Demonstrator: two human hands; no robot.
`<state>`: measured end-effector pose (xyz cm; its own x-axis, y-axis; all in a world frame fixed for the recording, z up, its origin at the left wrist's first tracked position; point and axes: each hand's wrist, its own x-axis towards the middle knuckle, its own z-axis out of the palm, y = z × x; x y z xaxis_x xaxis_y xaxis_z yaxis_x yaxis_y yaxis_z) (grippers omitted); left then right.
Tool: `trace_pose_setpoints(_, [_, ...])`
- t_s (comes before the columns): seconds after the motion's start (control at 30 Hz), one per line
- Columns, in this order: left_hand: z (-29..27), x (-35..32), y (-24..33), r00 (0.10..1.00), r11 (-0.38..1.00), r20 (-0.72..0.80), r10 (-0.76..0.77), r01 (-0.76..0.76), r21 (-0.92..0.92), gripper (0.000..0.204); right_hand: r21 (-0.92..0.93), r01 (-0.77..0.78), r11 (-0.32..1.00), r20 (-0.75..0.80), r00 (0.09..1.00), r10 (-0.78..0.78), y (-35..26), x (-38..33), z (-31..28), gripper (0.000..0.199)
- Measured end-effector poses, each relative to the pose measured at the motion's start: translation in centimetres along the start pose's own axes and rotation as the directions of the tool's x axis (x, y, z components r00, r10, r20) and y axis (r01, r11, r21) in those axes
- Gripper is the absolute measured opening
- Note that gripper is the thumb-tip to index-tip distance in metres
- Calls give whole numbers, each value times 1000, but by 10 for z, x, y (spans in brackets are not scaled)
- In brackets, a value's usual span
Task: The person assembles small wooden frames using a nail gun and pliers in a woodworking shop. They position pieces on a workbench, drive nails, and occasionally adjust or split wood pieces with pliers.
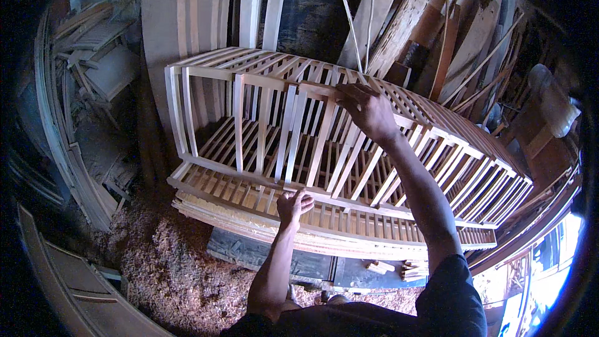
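A large slatted wooden frame, like a crib or crate, lies across the middle, with rows of pale slats between long rails. My right hand is at its upper front rail, fingers bent over the wood beside the top of a slat. Lower down, my left hand is at the lower front rail, its fingers curled closed just below the feet of some slats. What those fingers pinch, if anything, is hidden. Two lighter slats stand close together, left of my right hand.
Under the frame lies a stack of pale boards on a dark bench top. Short wood offcuts sit near its front edge. Wood shavings cover the floor. Planks lean behind, and scrap wood is piled at left.
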<state>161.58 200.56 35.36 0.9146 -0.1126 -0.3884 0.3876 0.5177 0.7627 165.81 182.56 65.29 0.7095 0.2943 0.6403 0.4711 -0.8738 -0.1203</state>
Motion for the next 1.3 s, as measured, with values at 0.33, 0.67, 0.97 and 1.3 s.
trace_pose_setpoints(0.33, [2, 2, -1, 1000, 1000, 9, -16, 16, 3, 28, -33, 116, 993, -49, 992, -118, 19, -8, 7, 33])
trace_pose_setpoints(0.67, [11, 3, -15, 987, 985, -80, 136, -143, -91, 27, 82, -22, 996, 84, 996, 15, 23, -7, -7, 34])
trace_pose_setpoints(0.97, [21, 4, -32, 961, 968, -176, 214, -232, -90, 34, -260, 187, 947, 84, 982, -171, 41, -8, 6, 30])
trace_pose_setpoints(1.3, [26, -1, -31, 944, 960, -217, 249, -271, -76, 36, -98, 180, 979, -64, 980, -187, 25, -8, 9, 38])
